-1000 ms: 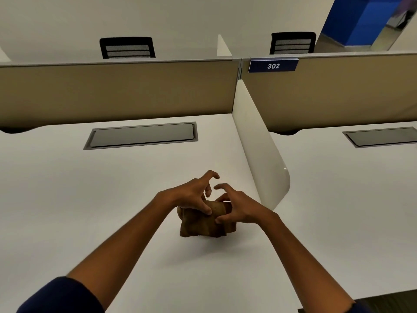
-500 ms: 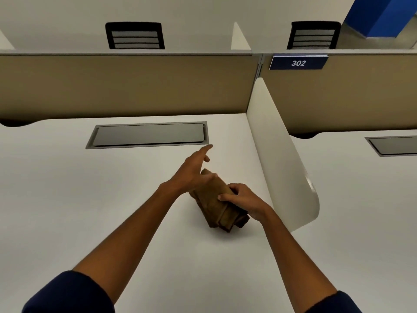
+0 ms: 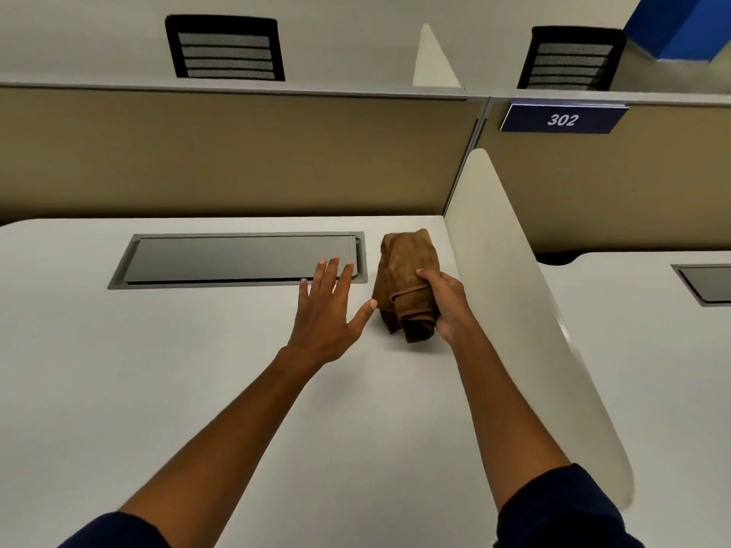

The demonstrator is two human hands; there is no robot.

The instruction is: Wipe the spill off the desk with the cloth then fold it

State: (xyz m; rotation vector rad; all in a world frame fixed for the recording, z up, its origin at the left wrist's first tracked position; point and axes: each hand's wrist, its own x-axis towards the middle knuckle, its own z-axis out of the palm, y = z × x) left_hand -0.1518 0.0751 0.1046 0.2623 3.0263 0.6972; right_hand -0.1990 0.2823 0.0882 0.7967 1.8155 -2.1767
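A folded brown cloth (image 3: 405, 267) lies on the white desk (image 3: 158, 369), far back by the side divider. My right hand (image 3: 449, 302) grips its near right end, fingers wrapped over the folds. My left hand (image 3: 326, 314) hovers flat just left of the cloth, fingers spread, thumb tip close to the cloth's near edge, holding nothing. No spill is visible on the desk surface.
A grey cable hatch (image 3: 241, 259) is set into the desk left of the cloth. A cream side divider (image 3: 522, 302) runs along the right, with a tan back partition (image 3: 237, 152) behind. A sign reading 302 (image 3: 561, 119) and two black chairs (image 3: 225, 47) stand beyond.
The cloth has slid away from me toward the back corner by the divider, in my right hand. My left hand has come off it and now spreads open beside it.
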